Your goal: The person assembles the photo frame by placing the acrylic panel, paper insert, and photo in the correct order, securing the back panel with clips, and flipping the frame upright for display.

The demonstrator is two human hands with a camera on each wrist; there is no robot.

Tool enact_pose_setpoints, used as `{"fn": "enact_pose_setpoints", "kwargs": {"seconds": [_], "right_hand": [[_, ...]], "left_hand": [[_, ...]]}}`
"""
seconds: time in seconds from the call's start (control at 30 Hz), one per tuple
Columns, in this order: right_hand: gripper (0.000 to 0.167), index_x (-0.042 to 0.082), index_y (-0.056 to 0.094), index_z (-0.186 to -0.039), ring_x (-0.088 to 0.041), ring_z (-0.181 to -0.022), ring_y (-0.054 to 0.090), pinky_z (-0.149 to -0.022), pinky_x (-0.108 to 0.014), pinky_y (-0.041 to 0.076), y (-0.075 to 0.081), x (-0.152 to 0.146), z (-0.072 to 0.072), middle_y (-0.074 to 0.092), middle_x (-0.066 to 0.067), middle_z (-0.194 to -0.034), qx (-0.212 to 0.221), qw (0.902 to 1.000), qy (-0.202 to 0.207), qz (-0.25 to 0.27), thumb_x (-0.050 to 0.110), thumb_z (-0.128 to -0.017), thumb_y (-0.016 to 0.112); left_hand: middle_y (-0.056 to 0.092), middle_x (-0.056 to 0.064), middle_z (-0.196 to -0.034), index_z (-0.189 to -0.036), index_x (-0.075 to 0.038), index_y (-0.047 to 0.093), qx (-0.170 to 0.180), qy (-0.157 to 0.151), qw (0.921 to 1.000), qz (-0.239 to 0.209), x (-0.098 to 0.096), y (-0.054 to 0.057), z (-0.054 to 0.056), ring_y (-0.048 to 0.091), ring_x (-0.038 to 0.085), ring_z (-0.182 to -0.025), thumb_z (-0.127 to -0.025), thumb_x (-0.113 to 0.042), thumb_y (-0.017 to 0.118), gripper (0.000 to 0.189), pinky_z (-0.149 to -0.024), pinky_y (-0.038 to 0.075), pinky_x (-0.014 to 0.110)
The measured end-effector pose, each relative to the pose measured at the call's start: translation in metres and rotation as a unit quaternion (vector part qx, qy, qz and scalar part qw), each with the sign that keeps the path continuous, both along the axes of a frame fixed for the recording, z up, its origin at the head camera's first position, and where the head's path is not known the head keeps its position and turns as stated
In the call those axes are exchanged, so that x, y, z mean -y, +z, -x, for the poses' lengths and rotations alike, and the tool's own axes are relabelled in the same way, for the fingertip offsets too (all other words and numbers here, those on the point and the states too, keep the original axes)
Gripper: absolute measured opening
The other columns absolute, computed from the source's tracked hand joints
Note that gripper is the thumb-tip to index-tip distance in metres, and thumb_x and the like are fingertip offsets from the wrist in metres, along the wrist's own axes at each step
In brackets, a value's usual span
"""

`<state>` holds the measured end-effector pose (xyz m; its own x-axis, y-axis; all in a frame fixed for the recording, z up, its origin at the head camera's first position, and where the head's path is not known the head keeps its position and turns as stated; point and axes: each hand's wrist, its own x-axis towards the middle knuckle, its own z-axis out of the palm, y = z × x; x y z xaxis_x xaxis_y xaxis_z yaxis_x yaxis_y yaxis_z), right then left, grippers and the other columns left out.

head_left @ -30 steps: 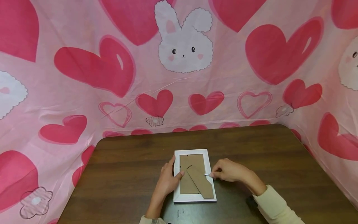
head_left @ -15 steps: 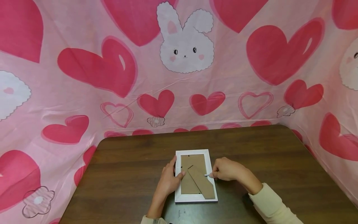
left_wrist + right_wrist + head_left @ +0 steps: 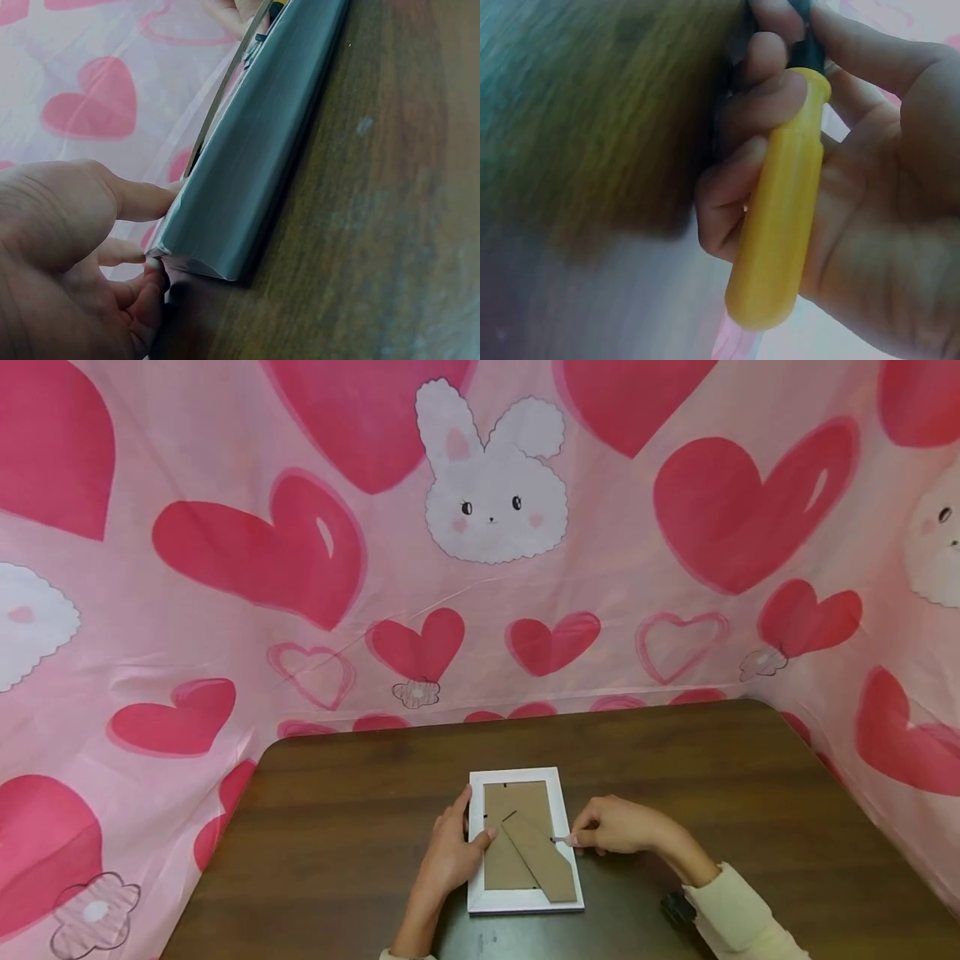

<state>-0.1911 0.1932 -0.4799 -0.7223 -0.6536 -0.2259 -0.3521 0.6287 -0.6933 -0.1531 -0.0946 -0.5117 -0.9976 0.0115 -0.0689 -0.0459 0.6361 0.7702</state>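
Note:
A white picture frame [image 3: 525,902] lies face down on the wooden table, showing its brown backing board [image 3: 517,797] with a slanted stand leg [image 3: 543,868]. Small dark tabs sit around the board's edges. My left hand [image 3: 452,856] grips the frame's left side, thumb on top of the rim and fingers along the outer edge. In the left wrist view, the side of the frame [image 3: 232,150] is close by. My right hand [image 3: 618,825] holds a screwdriver with a yellow handle and black collar [image 3: 784,195]. Its metal tip meets the right inner edge of the frame, at a tab.
The dark wooden table [image 3: 360,810] extends around the frame on all sides. Behind it hangs a pink cloth [image 3: 315,577] with hearts and rabbits. A black wrist device [image 3: 677,908] sits by the right sleeve.
My right hand has shifted slightly rightward and the screwdriver tip has turned at the frame's right edge. The left hand stays on the frame. The head view has tilted slightly.

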Motion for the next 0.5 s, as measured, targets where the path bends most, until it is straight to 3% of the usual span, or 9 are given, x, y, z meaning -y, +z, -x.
{"fn": "enact_pose_setpoints", "kwargs": {"seconds": [0.2,0.5], "right_hand": [[0.027,0.016,0.075,-0.076,-0.003,-0.054,0.048,-0.052,-0.022,0.035,0.001,0.003,0.002,0.052,0.012,-0.060,0.002,0.9999,-0.009,-0.007,0.027,-0.100,0.070],[0.029,0.014,0.074,-0.072,-0.006,-0.052,0.047,-0.051,-0.024,0.036,0.005,0.010,-0.003,0.050,0.011,-0.056,0.003,0.9992,-0.025,-0.030,0.024,-0.099,0.071]], "left_hand": [[0.059,0.011,-0.104,-0.162,-0.010,0.040,-0.011,0.003,0.9999,-0.001,0.002,-0.001,0.000,0.050,0.028,-0.110,-0.092,-0.024,0.081,0.082,-0.087,0.048,0.046],[0.058,0.011,-0.104,-0.162,-0.010,0.038,-0.001,-0.001,1.0000,-0.002,0.002,-0.003,-0.002,0.049,0.027,-0.110,-0.093,-0.024,0.080,0.082,-0.087,0.046,0.045]]}}
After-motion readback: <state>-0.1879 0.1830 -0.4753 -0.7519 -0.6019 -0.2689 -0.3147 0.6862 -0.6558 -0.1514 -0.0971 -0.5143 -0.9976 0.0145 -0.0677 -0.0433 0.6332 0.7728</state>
